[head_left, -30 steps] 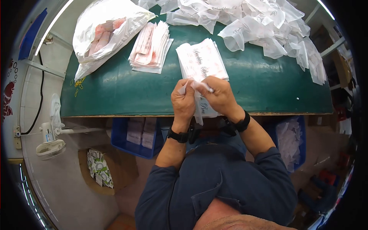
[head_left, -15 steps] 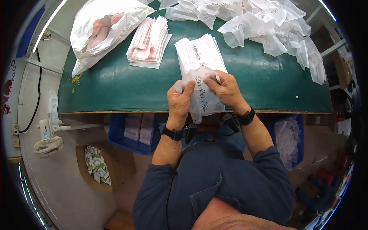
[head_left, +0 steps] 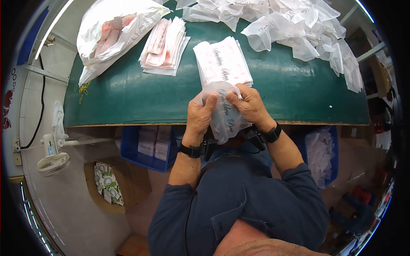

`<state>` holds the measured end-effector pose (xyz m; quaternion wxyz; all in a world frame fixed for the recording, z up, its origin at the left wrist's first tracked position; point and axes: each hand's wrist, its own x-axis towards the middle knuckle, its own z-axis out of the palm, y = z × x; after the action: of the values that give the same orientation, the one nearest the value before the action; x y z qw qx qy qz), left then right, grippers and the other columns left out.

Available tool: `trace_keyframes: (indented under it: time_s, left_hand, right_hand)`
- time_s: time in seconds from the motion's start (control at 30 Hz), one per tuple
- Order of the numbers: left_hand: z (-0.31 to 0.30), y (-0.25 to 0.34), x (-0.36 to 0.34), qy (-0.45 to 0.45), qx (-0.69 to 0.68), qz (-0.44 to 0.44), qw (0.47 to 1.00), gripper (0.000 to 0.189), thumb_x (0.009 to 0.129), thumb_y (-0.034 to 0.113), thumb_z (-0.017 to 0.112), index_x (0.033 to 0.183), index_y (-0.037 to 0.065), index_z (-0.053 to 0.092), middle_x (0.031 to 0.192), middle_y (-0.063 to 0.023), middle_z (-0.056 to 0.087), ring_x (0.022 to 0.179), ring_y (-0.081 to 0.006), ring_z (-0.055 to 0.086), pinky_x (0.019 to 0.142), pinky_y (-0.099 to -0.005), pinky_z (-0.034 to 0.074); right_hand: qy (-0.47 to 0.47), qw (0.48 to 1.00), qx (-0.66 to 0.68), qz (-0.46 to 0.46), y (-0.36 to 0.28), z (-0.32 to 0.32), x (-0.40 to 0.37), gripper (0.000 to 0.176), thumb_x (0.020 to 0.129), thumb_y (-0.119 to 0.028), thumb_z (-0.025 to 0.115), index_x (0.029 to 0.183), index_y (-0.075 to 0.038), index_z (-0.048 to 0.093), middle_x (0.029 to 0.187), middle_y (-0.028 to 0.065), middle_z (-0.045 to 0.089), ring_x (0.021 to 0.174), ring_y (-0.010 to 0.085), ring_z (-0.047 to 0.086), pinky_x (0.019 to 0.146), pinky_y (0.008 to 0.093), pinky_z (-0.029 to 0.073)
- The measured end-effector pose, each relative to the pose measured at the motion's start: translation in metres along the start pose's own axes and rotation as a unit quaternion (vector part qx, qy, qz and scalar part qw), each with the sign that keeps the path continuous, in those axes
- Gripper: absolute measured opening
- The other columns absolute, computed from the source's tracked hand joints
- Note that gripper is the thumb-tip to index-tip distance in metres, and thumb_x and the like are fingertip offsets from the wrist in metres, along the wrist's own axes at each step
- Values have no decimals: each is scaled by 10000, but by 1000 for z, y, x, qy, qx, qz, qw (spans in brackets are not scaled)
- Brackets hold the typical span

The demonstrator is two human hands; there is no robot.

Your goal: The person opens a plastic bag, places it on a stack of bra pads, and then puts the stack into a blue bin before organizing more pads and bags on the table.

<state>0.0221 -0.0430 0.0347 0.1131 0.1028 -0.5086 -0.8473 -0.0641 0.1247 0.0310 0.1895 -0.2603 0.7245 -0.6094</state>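
Observation:
A frosted plastic bag (head_left: 225, 121) printed "Backless Bra" hangs between my hands at the table's front edge, its bottom towards my body. My left hand (head_left: 201, 112) is closed on the bag's left upper edge, thumb on top. On the upper right, my right hand (head_left: 252, 104) pinches the bag, with a small white bit showing near its fingertips. Just beyond my hands lies a stack of white printed sheets (head_left: 222, 59) with pink patterns and the same lettering; the bag overlaps its near end.
Another stack of pink-and-white pieces (head_left: 164, 47) and an open white sack (head_left: 132, 38) lie left on the green table (head_left: 128, 100). Frosted bags (head_left: 294, 30) are heaped at the right back, yellow rubber bands (head_left: 83, 90) far left. Blue bins (head_left: 149, 164) stand under the table.
The bag has come slightly towards my body and its upper part bulges wider. Both hands have shifted a little, still gripping it. The stack beyond shows more of its lettering.

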Motion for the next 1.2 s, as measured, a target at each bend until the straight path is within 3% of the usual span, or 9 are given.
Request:
trace_keyframes:
  time_s: [0.07, 0.17, 0.47, 0.57, 0.73, 0.83, 0.97, 1.1, 1.2]
  left_hand:
    - [2, 3, -1, -2, -4, -10, 1000, 238, 953, 197, 757, 1064, -9, 717, 920, -17, 717, 800, -73, 622, 738, -223, 513]
    - [-8, -5, 0, -32, 18, -5, 999, 255, 956, 210, 754, 1065, -17, 714, 917, -14, 716, 796, -69, 617, 732, -222, 511]
    - [-13, -14, 1, -41, -31, -21, 998, 261, 958, 159, 744, 1129, -34, 707, 935, -29, 721, 832, -85, 629, 766, -230, 519]
    - [-6, -1, -3, -50, 54, -23, 997, 230, 963, 147, 736, 1109, -29, 712, 925, -18, 719, 805, -74, 623, 737, -229, 515]
    - [-10, -8, -4, -57, 26, -16, 998, 237, 970, 152, 726, 1120, -30, 712, 954, -20, 720, 822, -78, 629, 746, -232, 519]
    - [-23, -18, -4, -81, 65, -32, 994, 247, 967, 149, 724, 1133, -32, 699, 1009, -59, 728, 864, -122, 663, 798, -262, 548]
    - [-15, -19, -4, -64, -30, -44, 997, 230, 966, 133, 722, 1124, -33, 701, 1011, -59, 729, 871, -122, 666, 800, -257, 548]
    - [0, 0, -7, -60, 23, -41, 997, 200, 962, 137, 734, 1085, -20, 722, 944, -28, 721, 822, -80, 634, 736, -226, 518]
    - [-7, -9, -6, -63, 28, -31, 997, 194, 962, 145, 737, 1072, -14, 723, 931, -21, 718, 811, -75, 629, 721, -224, 513]
  right_hand:
    - [15, 1000, -15, 1, -2, 2, -3, 249, 998, -263, 696, 1024, -15, 702, 794, -45, 628, 726, 46, 530, 648, 223, 450]
    - [35, 994, 105, -21, -7, 10, -5, 261, 1008, -275, 676, 992, -14, 685, 751, -28, 603, 692, 76, 527, 642, 248, 470]
    - [-19, 994, 111, 6, 2, 3, -10, 243, 1013, -254, 666, 1029, -12, 686, 732, -33, 601, 690, 65, 541, 622, 253, 463]
    - [7, 999, 36, -23, -1, 1, -13, 240, 1013, -252, 665, 1025, -13, 684, 727, -36, 600, 687, 58, 535, 618, 252, 461]
    - [-15, 998, 65, -6, 0, -2, -15, 227, 1008, -240, 672, 1017, -14, 686, 746, -29, 616, 696, 59, 538, 631, 248, 463]
    - [-35, 992, 119, -5, 0, -3, -16, 286, 1004, -252, 689, 1136, 2, 691, 863, -47, 644, 765, 42, 544, 685, 228, 473]
    - [-24, 994, 101, -21, 11, 0, -19, 291, 1006, -261, 686, 1139, -3, 694, 877, -47, 649, 782, 44, 549, 703, 228, 478]
    - [34, 996, 55, -67, 5, -2, -19, 239, 1004, -241, 685, 1041, -6, 705, 842, -11, 671, 757, 58, 557, 669, 247, 476]
    - [18, 996, 54, -67, 6, -3, -19, 251, 999, -250, 692, 1044, -3, 699, 866, 2, 688, 770, 60, 568, 671, 256, 481]
